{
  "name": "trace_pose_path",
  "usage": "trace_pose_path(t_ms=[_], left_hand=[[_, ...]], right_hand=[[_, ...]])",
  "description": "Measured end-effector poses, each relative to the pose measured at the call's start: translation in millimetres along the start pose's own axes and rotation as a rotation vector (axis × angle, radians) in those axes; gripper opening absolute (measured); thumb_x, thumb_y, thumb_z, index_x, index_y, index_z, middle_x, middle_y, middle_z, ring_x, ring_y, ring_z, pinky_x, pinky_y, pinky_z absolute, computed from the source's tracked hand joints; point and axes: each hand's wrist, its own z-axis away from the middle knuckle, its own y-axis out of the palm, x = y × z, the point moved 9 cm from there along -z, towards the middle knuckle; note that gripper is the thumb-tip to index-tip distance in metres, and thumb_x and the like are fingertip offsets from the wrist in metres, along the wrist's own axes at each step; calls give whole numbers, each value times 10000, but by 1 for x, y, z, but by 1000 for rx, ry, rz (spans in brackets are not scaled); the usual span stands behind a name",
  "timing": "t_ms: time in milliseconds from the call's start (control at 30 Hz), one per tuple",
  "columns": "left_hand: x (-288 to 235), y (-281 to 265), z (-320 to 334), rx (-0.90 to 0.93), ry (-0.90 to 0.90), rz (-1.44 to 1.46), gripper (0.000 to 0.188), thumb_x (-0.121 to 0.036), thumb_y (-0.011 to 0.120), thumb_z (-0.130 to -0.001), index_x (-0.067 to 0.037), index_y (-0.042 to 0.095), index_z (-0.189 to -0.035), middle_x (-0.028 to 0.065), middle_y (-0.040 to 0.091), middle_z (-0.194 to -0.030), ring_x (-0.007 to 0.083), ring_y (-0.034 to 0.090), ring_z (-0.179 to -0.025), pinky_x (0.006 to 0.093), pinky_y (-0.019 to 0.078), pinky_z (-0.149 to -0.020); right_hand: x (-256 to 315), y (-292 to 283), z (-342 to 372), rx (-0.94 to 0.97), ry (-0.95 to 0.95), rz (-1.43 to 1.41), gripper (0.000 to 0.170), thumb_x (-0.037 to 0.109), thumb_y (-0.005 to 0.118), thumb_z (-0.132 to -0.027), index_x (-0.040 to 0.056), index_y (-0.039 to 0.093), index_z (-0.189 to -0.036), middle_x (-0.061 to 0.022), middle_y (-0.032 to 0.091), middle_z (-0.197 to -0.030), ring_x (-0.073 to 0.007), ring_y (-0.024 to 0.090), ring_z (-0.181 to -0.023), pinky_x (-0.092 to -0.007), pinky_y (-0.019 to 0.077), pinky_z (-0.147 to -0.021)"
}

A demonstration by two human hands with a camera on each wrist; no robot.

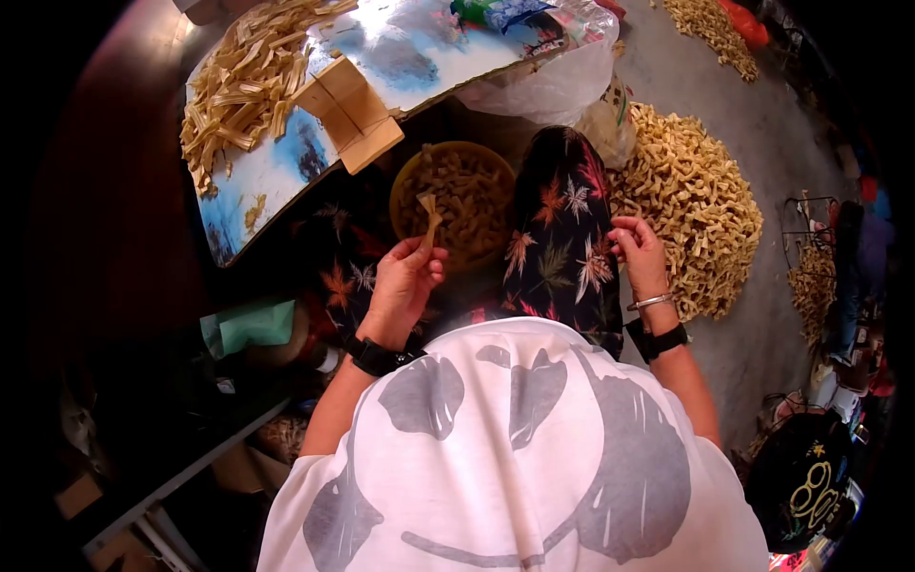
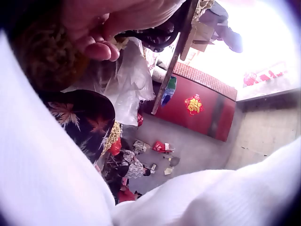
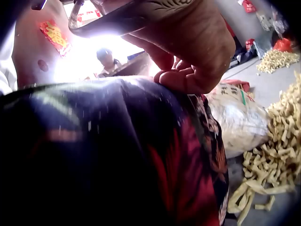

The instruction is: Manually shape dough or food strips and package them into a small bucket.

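Observation:
In the head view my left hand (image 1: pixel 402 282) pinches a pale yellow strip (image 1: pixel 432 221) with a knot near its upper end, over a yellow basin (image 1: pixel 396 198) of similar knots. The left wrist view shows curled fingers (image 2: pixel 99 50), with the strip mostly hidden. My right hand (image 1: pixel 644 259) is beside the right knee, its fingers loosely bent against the dark leaf-print trousers (image 3: pixel 141 136). Nothing shows between them. A large heap of knotted pieces (image 1: pixel 701 210) lies on the floor just beyond that hand.
A paint-stained board table (image 1: pixel 391 62) carries a pile of loose strips (image 1: pixel 243 91) and a small wooden stand (image 1: pixel 351 114) at its near edge. A clear plastic bag (image 1: pixel 553 81) hangs from the table's right end. Another heap (image 1: pixel 715 33) lies farther back on the floor.

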Motion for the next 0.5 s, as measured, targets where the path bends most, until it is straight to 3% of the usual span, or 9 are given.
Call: trace_pose_path(t_ms=[200,300,400,467,500], left_hand=[[3,-8,-19,4,-44,23,174,-91,600,-936,-13,582,-1090,76,635,-824,130,562,-668,258,456,-590],[-4,-11,-35,-1,47,57,167,-111,602,-935,-47,575,-1087,82,646,-834,147,573,-673,278,465,-605],[-3,-24,-49,-30,19,124,171,-152,606,-938,-103,558,-1094,121,661,-1003,177,592,-820,299,483,-750],[6,-36,-55,-73,-49,73,226,-163,610,-940,-102,551,-1151,117,642,-1065,174,586,-829,306,484,-756],[10,-38,-55,-91,-83,38,263,-168,612,-940,-102,548,-1187,107,638,-1076,171,584,-832,307,482,-762]], right_hand=[[-72,-7,-4,-21,125,-42,172,112,570,-936,73,659,-1078,29,652,-838,-34,544,-668,-190,457,-588],[-99,-7,-4,12,-7,148,179,94,559,-927,52,663,-1066,-16,691,-870,-83,618,-713,-238,504,-616],[-127,-10,12,35,233,229,201,67,518,-905,25,674,-1024,-84,697,-806,-153,655,-647,-290,529,-600],[-181,-19,20,22,359,168,248,31,459,-885,19,681,-993,-108,706,-805,-181,663,-629,-316,536,-606],[-192,-23,24,21,436,204,237,25,452,-887,20,671,-978,-75,690,-799,-164,643,-629,-290,513,-567]])
